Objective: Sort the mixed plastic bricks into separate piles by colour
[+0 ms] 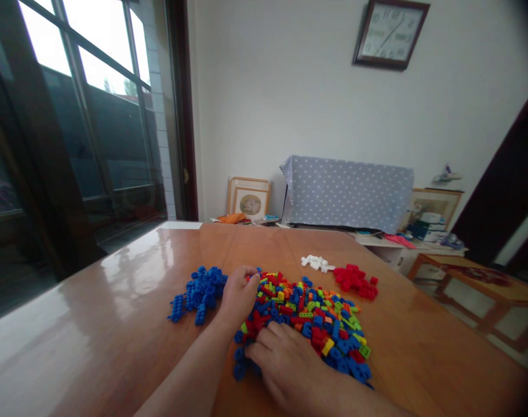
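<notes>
On the table, the main brick heap is lying at the frame's lower centre, the right hand resting at its near left edge. The left hand is resting between the heap and the left cluster. Behind the heap, right of centre, the far cluster and right cluster are sitting side by side.

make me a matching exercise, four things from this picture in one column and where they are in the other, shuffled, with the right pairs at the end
1. blue pile
2. mixed heap
3. red pile
4. clock

A. just right of the white pieces
B. high on the wall
C. just left of the left hand
D. at the fingers of the right hand

Right pairs: 1-C, 2-D, 3-A, 4-B
</notes>
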`<state>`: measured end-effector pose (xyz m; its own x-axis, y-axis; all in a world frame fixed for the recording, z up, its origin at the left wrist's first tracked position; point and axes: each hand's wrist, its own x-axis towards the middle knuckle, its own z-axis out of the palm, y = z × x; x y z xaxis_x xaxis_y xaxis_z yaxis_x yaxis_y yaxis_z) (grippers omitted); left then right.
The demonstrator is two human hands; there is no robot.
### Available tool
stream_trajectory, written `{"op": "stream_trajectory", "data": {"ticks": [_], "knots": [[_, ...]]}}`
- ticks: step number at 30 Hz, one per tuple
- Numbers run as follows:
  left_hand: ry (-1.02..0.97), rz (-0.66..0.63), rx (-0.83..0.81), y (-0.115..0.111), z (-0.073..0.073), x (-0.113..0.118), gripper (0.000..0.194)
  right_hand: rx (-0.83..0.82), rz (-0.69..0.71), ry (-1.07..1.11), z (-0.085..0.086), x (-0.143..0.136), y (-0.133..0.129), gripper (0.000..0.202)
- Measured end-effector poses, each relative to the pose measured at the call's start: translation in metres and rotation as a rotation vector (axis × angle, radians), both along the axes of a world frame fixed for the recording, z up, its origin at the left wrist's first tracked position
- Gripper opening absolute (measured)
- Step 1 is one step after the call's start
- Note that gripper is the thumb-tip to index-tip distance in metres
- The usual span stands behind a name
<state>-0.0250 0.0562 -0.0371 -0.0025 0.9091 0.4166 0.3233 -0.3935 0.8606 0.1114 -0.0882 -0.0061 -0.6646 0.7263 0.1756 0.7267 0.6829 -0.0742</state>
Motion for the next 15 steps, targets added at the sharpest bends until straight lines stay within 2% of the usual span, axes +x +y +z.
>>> {"op": "stream_trajectory", "data": {"ticks": [5,9,12,15], "knots": [[-0.009,-0.022,-0.017,0.001,0.000,0.000,0.022,-0.010,-0.035,0.072,-0.005,0.004,0.002,0.026],[-0.055,-0.033,-0.005,-0.001,0.001,0.002,0.022,-0.001,-0.112,0.232,0.001,0.014,0.007,0.027],[-0.092,-0.088,0.005,-0.010,0.008,0.006,0.020,0.003,-0.178,0.446,0.010,0.029,0.023,0.033],[-0.116,-0.251,-0.026,-0.024,0.017,0.012,0.023,-0.117,-0.300,0.765,0.014,0.046,0.046,0.023]]}}
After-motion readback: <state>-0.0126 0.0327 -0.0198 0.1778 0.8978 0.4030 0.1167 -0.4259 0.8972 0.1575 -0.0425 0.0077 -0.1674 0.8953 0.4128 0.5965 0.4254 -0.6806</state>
